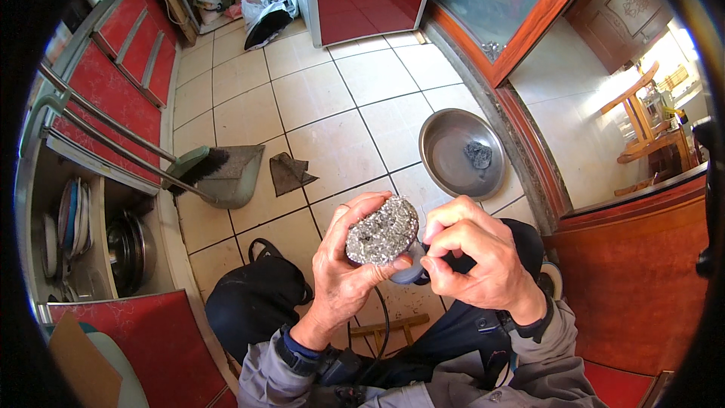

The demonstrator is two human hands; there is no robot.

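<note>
In front of my body, my left hand (pixel 343 257) is closed around the rim of a round steel wool scrubber (pixel 382 233). Its glittery, tangled silver face points up, with a hollow near the middle. A smooth grey-blue part (pixel 410 274) shows beneath the scrubber; I cannot make out what it is. Close by on the right, my right hand (pixel 470 255) has its thumb and fingers pinched together at the scrubber's edge. Something small and dark shows by those fingers, too little of it to name.
A metal basin (pixel 462 154) holding a dark clump (pixel 478 155) sits on the tiles ahead right. Ahead left are a dustpan (pixel 240 181) with a brush (pixel 202 170) and a dark cloth (pixel 291 174). An open cabinet of dishes (pixel 75 219) stands left. A black cable (pixel 387 325) hangs below my hands.
</note>
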